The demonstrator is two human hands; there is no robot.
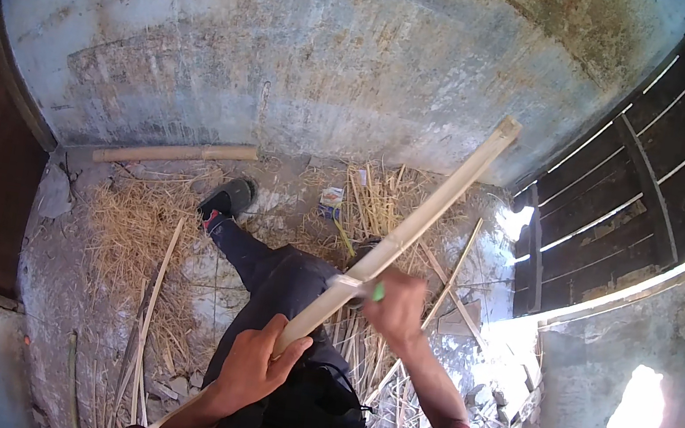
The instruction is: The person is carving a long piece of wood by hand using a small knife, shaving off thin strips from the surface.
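Observation:
A long, pale split-bamboo slat (426, 218) runs slantwise from my lap up to the far right. Its lower part is in my left hand (256, 367), which is closed around it with the thumb on top. My right hand (395, 312) is a fist around a knife (356, 287); a bit of green handle shows at its fingers. The blade lies across the slat about midway along and looks slightly blurred. Under the slat is my dark-trousered leg (288, 281), stretched toward a black shoe (230, 197).
A thick bamboo piece (176, 154) lies along the stained wall (295, 56). Heaps of shavings (142, 224) and thin strips (155, 310) cover the floor on both sides. A slatted dark wooden door (639, 187) stands at the right, with rubble (500, 406) below it.

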